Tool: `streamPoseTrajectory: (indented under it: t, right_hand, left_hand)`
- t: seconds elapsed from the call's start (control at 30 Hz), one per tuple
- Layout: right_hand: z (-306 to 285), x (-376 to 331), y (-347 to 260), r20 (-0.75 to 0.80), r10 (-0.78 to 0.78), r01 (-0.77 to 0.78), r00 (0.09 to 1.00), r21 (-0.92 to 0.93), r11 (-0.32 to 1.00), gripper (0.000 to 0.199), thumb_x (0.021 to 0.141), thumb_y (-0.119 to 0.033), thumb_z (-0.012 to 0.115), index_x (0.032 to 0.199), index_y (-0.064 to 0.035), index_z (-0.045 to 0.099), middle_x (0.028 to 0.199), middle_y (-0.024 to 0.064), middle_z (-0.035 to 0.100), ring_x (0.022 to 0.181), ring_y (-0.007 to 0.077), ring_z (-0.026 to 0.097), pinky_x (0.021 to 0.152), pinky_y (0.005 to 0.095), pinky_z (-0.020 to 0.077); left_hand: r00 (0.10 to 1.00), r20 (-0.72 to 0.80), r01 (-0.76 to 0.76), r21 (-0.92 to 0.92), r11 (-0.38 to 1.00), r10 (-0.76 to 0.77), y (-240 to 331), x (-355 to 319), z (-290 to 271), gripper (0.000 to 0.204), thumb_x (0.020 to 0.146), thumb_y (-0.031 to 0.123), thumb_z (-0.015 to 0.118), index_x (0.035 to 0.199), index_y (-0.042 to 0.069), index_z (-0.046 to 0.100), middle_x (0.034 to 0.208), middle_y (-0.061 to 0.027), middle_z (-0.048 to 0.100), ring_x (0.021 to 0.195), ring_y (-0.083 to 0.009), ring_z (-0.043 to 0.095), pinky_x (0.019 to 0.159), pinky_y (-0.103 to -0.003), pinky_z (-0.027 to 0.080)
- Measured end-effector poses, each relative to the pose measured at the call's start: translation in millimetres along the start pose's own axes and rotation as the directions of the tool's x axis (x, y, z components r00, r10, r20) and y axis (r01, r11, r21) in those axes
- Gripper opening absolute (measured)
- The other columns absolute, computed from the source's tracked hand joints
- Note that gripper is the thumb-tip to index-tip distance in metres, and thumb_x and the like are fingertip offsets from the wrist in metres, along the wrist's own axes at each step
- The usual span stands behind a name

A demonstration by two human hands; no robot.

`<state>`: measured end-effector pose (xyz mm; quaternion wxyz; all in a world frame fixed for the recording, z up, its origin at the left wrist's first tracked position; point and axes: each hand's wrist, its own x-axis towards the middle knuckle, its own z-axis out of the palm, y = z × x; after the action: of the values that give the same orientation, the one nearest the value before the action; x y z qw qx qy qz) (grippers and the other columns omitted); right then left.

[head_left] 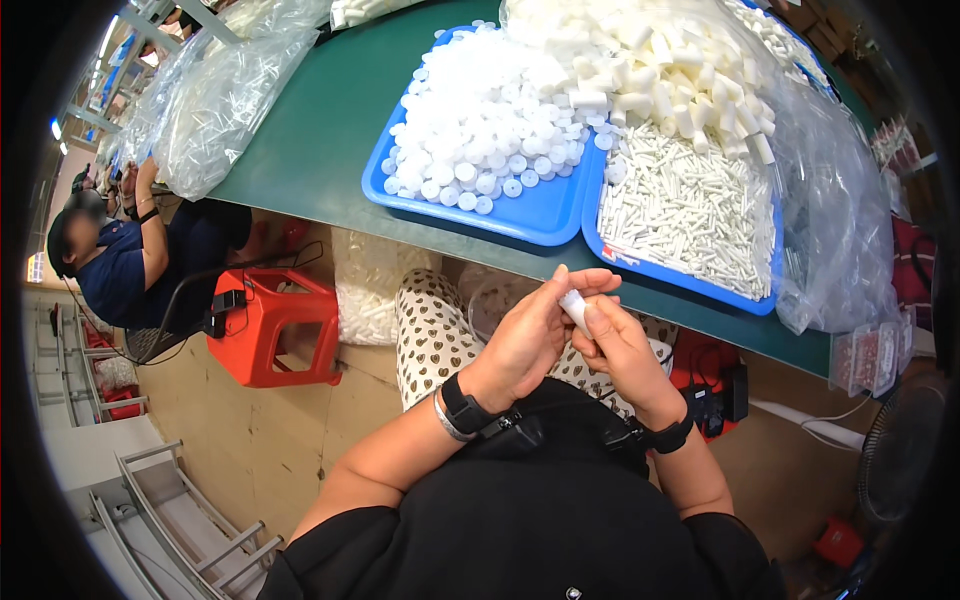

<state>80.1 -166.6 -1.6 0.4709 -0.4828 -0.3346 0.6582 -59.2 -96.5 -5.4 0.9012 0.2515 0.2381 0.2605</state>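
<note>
My left hand (530, 335) and my right hand (618, 345) meet over my lap, below the edge of the green table (320, 130). Both pinch one small white plastic tube piece (575, 307) between their fingertips. On the table in front, a blue tray (520, 215) holds a heap of round white caps (490, 120). A second blue tray (680, 275) to its right holds thin white tubes (690, 205), with thicker white pieces (660, 70) piled behind them.
A red plastic stool (275, 325) stands at my left. Another person (130, 255) in dark blue sits further left at the same table. Clear bags of parts (225, 95) lie on the table's left, a crumpled clear bag (835, 215) at right. A fan (900, 445) is low right.
</note>
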Motion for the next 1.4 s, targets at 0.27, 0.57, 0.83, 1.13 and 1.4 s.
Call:
streamPoseTrajectory:
  t: [0.27, 0.57, 0.83, 1.13, 1.4]
  right_hand:
    - [-2, 3, 5, 0.064, 0.044, -0.051, 0.997, 0.114, 0.992, 0.036, 0.106, -0.037, 0.041, 0.111, -0.0037, 0.054, 0.075, -0.0029, 0.046, 0.056, 0.0017, 0.031, 0.048, 0.0182, 0.024]
    - [-7, 7, -10, 0.127, 0.135, -0.169, 0.983, 0.311, 0.935, 0.041, 0.107, -0.037, 0.037, 0.108, -0.0008, 0.055, 0.068, -0.0017, 0.045, 0.051, 0.0021, 0.03, 0.044, 0.0185, 0.0241]
    - [7, 15, -4, 0.012, -0.42, 0.293, 0.908, -0.733, 0.613, 0.021, 0.097, -0.021, 0.057, 0.108, -0.0034, 0.054, 0.081, 0.0233, 0.066, 0.073, 0.0425, 0.065, 0.06, 0.0485, 0.0497]
    - [-10, 49, 61, 0.116, -0.003, 0.108, 0.993, -0.911, 0.399, 0.034, 0.093, -0.032, 0.062, 0.107, -0.0022, 0.057, 0.095, 0.0216, 0.067, 0.09, 0.041, 0.065, 0.078, 0.0487, 0.0506]
    - [-39, 57, 104, 0.196, 0.314, 0.165, 0.929, -0.978, 0.125, 0.042, 0.094, -0.032, 0.057, 0.119, 0.001, 0.059, 0.122, 0.0213, 0.062, 0.125, 0.0346, 0.052, 0.101, 0.0442, 0.0422]
  left_hand:
    - [0.999, -0.028, 0.035, 0.06, 0.998, -0.033, 1, 0, -3, 0.051, 0.107, 0.039, 0.032, 0.134, 0.0, 0.051, 0.135, -0.0132, 0.055, 0.122, -0.0227, 0.054, 0.101, -0.038, 0.047]
    - [1.0, -0.008, 0.01, 0.027, 1.0, -0.01, 6, 1, 4, 0.056, 0.107, 0.042, 0.029, 0.138, -0.001, 0.046, 0.139, -0.0132, 0.052, 0.124, -0.0227, 0.052, 0.102, -0.038, 0.046]
    - [0.988, -0.139, -0.026, 0.248, 0.968, 0.063, 1, 2, 4, 0.043, 0.107, 0.034, 0.031, 0.119, 0.001, 0.057, 0.128, -0.0113, 0.06, 0.109, -0.016, 0.06, 0.095, -0.032, 0.051]
    - [0.859, -0.498, 0.045, 0.303, 0.952, 0.118, 21, -26, -89, 0.028, 0.104, 0.028, 0.047, 0.11, 0.004, 0.061, 0.113, -0.0085, 0.065, 0.108, -0.0175, 0.061, 0.092, -0.032, 0.047]
    - [0.827, -0.562, 0.429, 0.608, 0.668, -0.02, -8, 3, -158, 0.035, 0.092, 0.025, 0.066, 0.112, -0.004, 0.063, 0.104, -0.0073, 0.066, 0.093, -0.0135, 0.056, 0.08, -0.028, 0.044]
